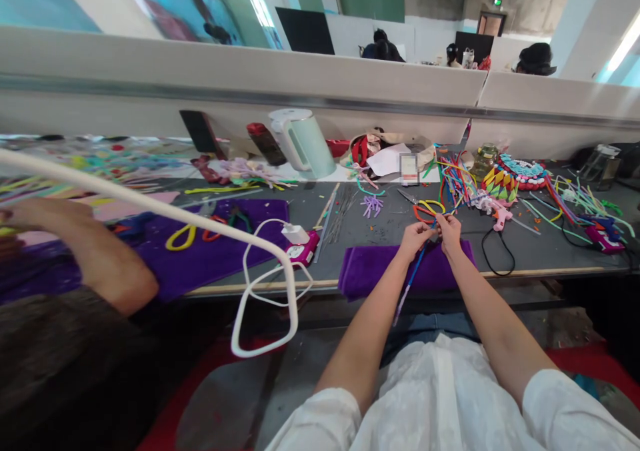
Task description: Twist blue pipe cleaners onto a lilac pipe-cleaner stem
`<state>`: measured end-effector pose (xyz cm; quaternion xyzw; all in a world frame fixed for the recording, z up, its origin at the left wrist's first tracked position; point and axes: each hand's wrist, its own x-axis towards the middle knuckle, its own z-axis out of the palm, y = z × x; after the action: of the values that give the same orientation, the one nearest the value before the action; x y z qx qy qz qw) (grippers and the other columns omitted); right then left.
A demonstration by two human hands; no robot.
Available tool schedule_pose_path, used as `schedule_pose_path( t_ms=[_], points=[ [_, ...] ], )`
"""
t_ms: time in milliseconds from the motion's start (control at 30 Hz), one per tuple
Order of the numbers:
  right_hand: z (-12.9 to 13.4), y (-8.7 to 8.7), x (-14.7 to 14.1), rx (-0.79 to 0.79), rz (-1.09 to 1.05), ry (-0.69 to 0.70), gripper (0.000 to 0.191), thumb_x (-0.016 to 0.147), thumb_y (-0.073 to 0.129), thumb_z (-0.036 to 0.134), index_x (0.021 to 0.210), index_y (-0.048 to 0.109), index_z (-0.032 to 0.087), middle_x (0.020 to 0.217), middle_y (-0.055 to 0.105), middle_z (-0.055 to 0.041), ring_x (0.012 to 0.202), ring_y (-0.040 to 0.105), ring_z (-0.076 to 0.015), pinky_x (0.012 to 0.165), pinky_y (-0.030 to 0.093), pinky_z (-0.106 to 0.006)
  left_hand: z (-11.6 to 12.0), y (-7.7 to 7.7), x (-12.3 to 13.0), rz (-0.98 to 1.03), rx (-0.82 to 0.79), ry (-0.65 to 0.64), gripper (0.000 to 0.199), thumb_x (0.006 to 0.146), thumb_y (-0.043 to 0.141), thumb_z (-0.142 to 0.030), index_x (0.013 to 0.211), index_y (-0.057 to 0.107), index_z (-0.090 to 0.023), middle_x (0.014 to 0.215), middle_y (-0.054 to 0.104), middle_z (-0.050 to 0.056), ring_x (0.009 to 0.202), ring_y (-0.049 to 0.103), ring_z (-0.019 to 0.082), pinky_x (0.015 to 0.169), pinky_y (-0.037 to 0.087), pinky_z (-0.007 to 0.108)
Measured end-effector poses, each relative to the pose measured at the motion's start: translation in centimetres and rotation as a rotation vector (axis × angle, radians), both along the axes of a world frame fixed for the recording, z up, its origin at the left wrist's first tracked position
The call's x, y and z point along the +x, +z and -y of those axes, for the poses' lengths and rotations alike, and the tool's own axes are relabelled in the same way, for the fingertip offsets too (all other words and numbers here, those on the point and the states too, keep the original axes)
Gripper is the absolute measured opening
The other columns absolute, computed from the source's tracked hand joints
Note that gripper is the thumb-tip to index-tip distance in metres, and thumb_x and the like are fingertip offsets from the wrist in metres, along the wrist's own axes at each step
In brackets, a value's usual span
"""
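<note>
My left hand and my right hand are close together above the front of the table, fingers pinched. Between them they hold a blue pipe cleaner; one length slants down below the hands toward a pale lilac end. Its upper part is partly covered by my fingers. Under my wrists lies a folded purple cloth. Scissors with yellow and red handles rest just beyond my fingers. A small purple pipe-cleaner piece is to their left, and a pink glue gun is off to the right.
Bunched colored pipe cleaners and a round beaded-looking ornament stand at the back right. A kettle is near the partition. A white curved tube crosses the left foreground. Another person's arm is at far left.
</note>
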<state>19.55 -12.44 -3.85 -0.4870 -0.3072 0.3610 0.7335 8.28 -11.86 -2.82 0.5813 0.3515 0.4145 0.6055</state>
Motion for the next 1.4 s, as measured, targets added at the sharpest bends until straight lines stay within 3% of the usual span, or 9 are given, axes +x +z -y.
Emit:
schedule_pose_path(
  t_ms=[333,500,833,1100,1300,1400],
  points=[
    [0.1,-0.3,-0.3,-0.002,-0.01,0.102,0.027,0.064,0.068,0.04,0.071,0.056,0.016,0.044,0.047,0.0071,0.034,0.035,-0.0039,0.032,0.024,-0.016,-0.4,-0.4,0.1,-0.003,0.073,0.084,0.032,0.065,0.069,-0.044,0.065,0.058,-0.014,0.042,0.043,-0.007,0.03,0.029,0.004,0.032,0.018,0.019],
    [0.2,0.0,-0.2,-0.058,-0.063,0.141,0.027,0.062,0.07,0.038,0.068,0.057,0.015,0.047,0.05,0.0053,0.034,0.037,-0.0033,0.03,0.022,-0.015,-0.5,-0.6,-0.1,0.043,0.018,0.077,0.034,0.064,0.069,-0.045,0.063,0.058,-0.014,0.04,0.042,-0.007,0.03,0.028,0.003,0.032,0.017,0.02],
    [0.2,0.1,0.0,-0.055,-0.194,0.231,0.028,0.058,0.074,0.035,0.066,0.058,0.014,0.047,0.051,0.0053,0.034,0.037,-0.0024,0.03,0.024,-0.014,-0.6,-0.7,-0.6,0.194,-0.167,-0.032,0.033,0.06,0.074,-0.041,0.066,0.058,-0.013,0.047,0.051,-0.004,0.036,0.035,0.003,0.037,0.021,0.019],
    [1.0,1.4,0.0,0.053,-0.278,0.415,0.027,0.062,0.074,0.035,0.065,0.056,0.015,0.05,0.047,0.0065,0.036,0.033,-0.0015,0.031,0.024,-0.014,-0.6,0.0,-0.4,0.41,-0.386,-0.249,0.034,0.056,0.078,-0.035,0.066,0.054,-0.013,0.048,0.049,-0.004,0.036,0.038,0.004,0.035,0.022,0.017],
    [0.7,1.3,0.1,0.082,-0.279,0.328,0.029,0.063,0.073,0.036,0.064,0.051,0.017,0.048,0.044,0.0083,0.034,0.029,-0.0008,0.03,0.02,-0.014,-0.7,0.3,0.5,0.408,-0.405,-0.29,0.035,0.059,0.075,-0.04,0.07,0.057,-0.012,0.049,0.044,-0.005,0.035,0.033,0.002,0.035,0.02,0.017],
    [0.4,0.9,0.3,0.081,-0.273,0.242,0.03,0.061,0.073,0.035,0.062,0.05,0.017,0.047,0.043,0.0084,0.035,0.032,-0.0019,0.032,0.022,-0.015,-0.5,0.2,0.9,0.326,-0.343,-0.201,0.034,0.063,0.071,-0.043,0.071,0.058,-0.013,0.049,0.046,-0.004,0.036,0.034,0.004,0.036,0.021,0.019]
  ],
)
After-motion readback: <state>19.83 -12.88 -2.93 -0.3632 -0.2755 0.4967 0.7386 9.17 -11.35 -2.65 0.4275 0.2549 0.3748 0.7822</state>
